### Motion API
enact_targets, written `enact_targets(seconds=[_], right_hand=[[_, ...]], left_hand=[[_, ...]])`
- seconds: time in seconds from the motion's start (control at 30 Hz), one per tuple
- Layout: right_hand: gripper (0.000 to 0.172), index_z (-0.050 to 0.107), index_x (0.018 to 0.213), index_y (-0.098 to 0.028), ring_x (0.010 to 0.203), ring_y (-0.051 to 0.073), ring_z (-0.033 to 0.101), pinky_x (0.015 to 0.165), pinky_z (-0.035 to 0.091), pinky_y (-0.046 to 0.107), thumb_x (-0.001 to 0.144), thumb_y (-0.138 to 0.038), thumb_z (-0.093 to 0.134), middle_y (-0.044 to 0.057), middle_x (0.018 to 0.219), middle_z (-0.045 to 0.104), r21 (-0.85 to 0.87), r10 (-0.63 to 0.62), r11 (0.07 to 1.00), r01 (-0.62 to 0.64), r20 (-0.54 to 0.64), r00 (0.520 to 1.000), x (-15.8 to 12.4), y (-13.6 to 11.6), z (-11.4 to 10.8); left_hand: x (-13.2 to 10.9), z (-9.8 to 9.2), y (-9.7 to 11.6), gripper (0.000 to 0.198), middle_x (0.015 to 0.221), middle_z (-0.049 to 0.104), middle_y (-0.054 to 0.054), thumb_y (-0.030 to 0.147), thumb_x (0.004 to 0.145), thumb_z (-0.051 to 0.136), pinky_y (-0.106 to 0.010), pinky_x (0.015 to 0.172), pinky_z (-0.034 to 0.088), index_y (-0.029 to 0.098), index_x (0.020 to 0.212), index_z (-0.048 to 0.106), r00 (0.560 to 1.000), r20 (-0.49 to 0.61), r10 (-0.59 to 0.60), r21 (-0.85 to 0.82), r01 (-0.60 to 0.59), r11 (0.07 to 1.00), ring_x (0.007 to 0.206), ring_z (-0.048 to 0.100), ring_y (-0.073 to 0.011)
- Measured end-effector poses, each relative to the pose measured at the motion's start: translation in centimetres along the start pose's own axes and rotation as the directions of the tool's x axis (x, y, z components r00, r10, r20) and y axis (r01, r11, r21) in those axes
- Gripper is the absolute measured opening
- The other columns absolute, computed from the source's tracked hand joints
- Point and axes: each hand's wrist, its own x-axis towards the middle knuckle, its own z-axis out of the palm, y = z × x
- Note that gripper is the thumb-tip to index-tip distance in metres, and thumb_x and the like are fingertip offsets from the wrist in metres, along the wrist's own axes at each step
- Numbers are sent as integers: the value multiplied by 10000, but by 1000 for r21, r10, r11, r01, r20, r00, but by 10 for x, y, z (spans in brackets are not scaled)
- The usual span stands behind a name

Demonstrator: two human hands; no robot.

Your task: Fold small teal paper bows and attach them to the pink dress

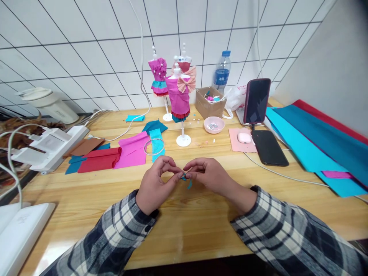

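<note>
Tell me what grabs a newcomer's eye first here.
Dead centre, the left hand and right hand meet over the wooden table, pinching a tiny teal paper scrap between their fingertips. Behind them stand small white mannequins in a bright magenta paper dress, and long teal paper sheets lie to the right.

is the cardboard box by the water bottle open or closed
Open: the cardboard box has its flaps up, and pink and blue scraps show inside it.

The wooden desk point(184, 226) carried pink, red and teal paper sheets point(115, 155), two dressed mannequin stands point(179, 99), a cardboard box point(209, 102), a pink bowl point(214, 124) and a black phone point(269, 147).
</note>
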Motion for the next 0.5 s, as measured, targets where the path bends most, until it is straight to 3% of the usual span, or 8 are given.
enact_targets(seconds=[0.1,0.23,0.33,0.4,0.5], right_hand=[[220,682,923,-170,719,165,652,659,485,279,724,-264,682,32,776,708,-61,-12,998,10,-23,1000,0,-2,-3],[251,691,981,-163,684,153,633,650,484,278,740,-221,653,27,746,691,-128,3,992,3,46,999,-1,-3,-4],[274,686,1015,-177,862,182,645,712,513,290,748,-218,644,60,935,702,-103,-17,994,22,52,999,-3,-2,0],[381,643,1122,-201,1016,198,623,808,519,314,747,-255,671,73,1092,678,-53,-36,998,37,16,999,-4,-1,4],[451,619,1171,-195,949,188,660,820,525,326,742,-306,704,75,1027,708,-16,-25,1000,25,-6,1000,-4,1,6]], left_hand=[[1,-1,-1,286,827,720,-16,269,805,648,-323,769,504,228,953,407,998,-16,-60,-74,59,995,798,695,-181],[2,-1,1,294,807,714,-14,272,795,658,-314,766,497,223,944,409,998,-21,-66,-76,64,995,792,690,-179],[1,-1,1,297,788,704,-4,271,789,664,-319,775,488,224,953,421,999,-29,-36,-36,35,999,793,684,-180],[1,-1,2,304,782,707,0,265,783,669,-321,784,486,225,962,426,999,-27,-23,-21,23,1000,790,684,-180],[0,-1,4,316,779,720,-6,261,779,673,-312,763,490,225,983,434,999,-7,-38,-24,38,999,791,691,-184]])
